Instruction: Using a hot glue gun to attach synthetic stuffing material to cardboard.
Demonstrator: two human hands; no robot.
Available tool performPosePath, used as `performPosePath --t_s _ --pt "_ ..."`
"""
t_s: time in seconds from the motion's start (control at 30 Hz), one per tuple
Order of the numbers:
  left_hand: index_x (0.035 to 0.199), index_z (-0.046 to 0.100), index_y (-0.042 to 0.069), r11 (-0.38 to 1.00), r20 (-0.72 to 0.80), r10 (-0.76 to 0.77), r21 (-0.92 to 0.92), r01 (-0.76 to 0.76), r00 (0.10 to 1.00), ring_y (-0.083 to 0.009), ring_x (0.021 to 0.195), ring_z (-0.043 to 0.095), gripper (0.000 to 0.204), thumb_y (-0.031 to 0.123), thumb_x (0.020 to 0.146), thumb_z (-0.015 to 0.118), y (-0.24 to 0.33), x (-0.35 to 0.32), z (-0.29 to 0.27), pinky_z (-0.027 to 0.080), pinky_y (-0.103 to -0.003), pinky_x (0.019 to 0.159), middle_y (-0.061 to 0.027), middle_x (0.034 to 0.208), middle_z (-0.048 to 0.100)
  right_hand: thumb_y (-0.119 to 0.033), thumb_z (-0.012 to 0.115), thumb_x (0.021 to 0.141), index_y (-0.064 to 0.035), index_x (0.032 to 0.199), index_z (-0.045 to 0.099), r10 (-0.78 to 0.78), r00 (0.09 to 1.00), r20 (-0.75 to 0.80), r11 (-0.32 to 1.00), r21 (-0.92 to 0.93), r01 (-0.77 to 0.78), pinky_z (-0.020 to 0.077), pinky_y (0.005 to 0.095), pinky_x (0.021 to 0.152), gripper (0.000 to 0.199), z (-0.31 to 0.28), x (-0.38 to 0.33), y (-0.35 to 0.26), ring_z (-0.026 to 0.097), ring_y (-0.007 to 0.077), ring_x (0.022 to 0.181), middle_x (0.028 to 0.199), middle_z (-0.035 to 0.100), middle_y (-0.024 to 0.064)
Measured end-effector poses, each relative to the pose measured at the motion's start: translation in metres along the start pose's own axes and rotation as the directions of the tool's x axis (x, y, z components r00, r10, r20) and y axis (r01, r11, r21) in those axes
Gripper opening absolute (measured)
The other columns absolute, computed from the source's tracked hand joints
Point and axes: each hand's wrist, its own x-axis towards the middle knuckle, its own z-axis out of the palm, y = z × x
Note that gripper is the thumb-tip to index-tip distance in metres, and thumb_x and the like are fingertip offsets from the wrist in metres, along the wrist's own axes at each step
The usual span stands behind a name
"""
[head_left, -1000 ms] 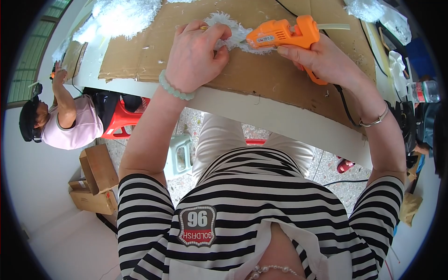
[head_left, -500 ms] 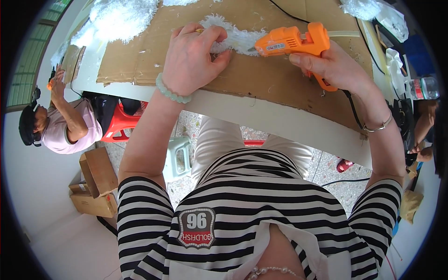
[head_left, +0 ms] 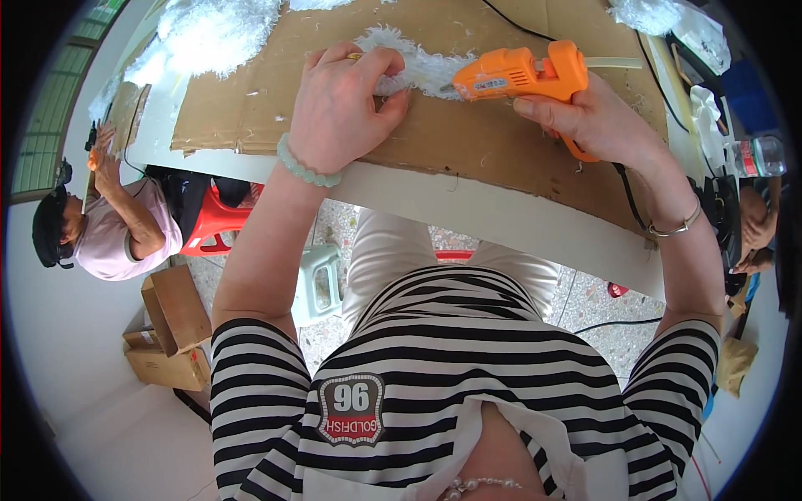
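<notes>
An orange hot glue gun [head_left: 526, 75] is in my right hand [head_left: 606, 121], my fingers wrapped round its grip. A pale glue stick [head_left: 614, 63] juts from its back end, and its nozzle touches or nearly touches a strip of white shaggy fur fabric [head_left: 430, 71]. My left hand [head_left: 347, 108] is closed on the near left part of that strip, thumb and forefinger bent over it. The fingers hide the exact pinch. The strip lies on a brown cardboard sheet [head_left: 276, 113].
Fluffy white fur [head_left: 213, 33] is heaped at the far left, with more white fluff [head_left: 643, 12] at the far right. The gun's black cord [head_left: 631, 196] drops beside my right wrist. A clear bottle [head_left: 756, 157] stands at the right. A co-worker [head_left: 125, 225] sits at the left.
Both of my hands have barely moved, and the glue gun stays at the fur strip. At the left, the co-worker's hands have shifted slightly.
</notes>
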Motion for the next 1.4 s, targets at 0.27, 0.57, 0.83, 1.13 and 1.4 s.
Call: performPosePath --t_s 0.27,0.57,0.83,1.13,1.4 --pt "0.098 0.066 0.008 1.0 -0.003 -0.002 -0.001 0.002 1.0 -0.0309 0.092 0.067 0.025 0.009 0.074 0.076 0.0 -0.001 0.0 0.048 -0.042 0.094 -0.0065 0.089 0.073 -0.036 0.071 0.095 -0.0054 0.117 0.064 0.007 1.0 -0.001 1.0 -0.02 -0.007 0.0445 0.0261 0.067 0.039 -0.006 -0.007 -0.001 0.051 0.008 0.073 0.081 0.058 -0.0022" --pt "0.095 0.07 0.012 0.999 -0.063 0.033 0.007 -0.033 0.997 -0.0288 0.086 0.065 0.022 0.016 0.074 0.076 -0.001 -0.001 0.005 0.046 -0.042 0.09 -0.0041 0.063 0.066 -0.034 0.07 0.096 -0.006 0.116 0.065 -0.022 0.996 -0.092 1.0 0.017 0.023 0.0436 0.0246 0.065 0.035 -0.011 -0.02 0.005 0.05 0.0069 0.071 0.079 0.057 -0.0038" --pt "0.095 0.073 0.008 0.999 -0.062 0.046 -0.022 -0.047 0.997 -0.0282 0.084 0.066 0.021 0.016 0.076 0.077 0.004 -0.002 0.002 0.045 -0.042 0.094 -0.0068 0.078 0.072 -0.035 0.07 0.096 -0.0051 0.114 0.065 0.005 0.993 -0.117 1.0 -0.03 -0.008 0.043 0.0263 0.061 0.036 0.002 -0.02 0.003 0.05 0.008 0.067 0.075 0.056 -0.0029" --pt "0.093 0.073 0.008 0.999 -0.092 0.033 -0.016 -0.035 0.995 -0.0289 0.089 0.064 0.02 0.017 0.075 0.077 0.004 -0.002 0.004 0.046 -0.043 0.093 -0.0057 0.08 0.072 -0.036 0.071 0.094 -0.0046 0.112 0.067 -0.024 0.985 -0.168 1.0 -0.019 0.021 0.0422 0.0263 0.06 0.036 0.005 -0.02 0.016 0.049 0.0082 0.065 0.071 0.055 -0.003" --pt "0.092 0.074 0.009 0.998 -0.087 0.002 -0.057 -0.007 0.996 -0.0293 0.09 0.064 0.019 0.017 0.075 0.077 0.0 -0.004 0.006 0.046 -0.044 0.092 -0.0047 0.079 0.072 -0.035 0.071 0.094 -0.0042 0.109 0.068 0.054 0.983 -0.176 0.994 -0.088 -0.071 0.044 0.0262 0.058 0.034 0.001 -0.022 0.014 0.054 0.0084 0.064 0.071 0.058 -0.0013"
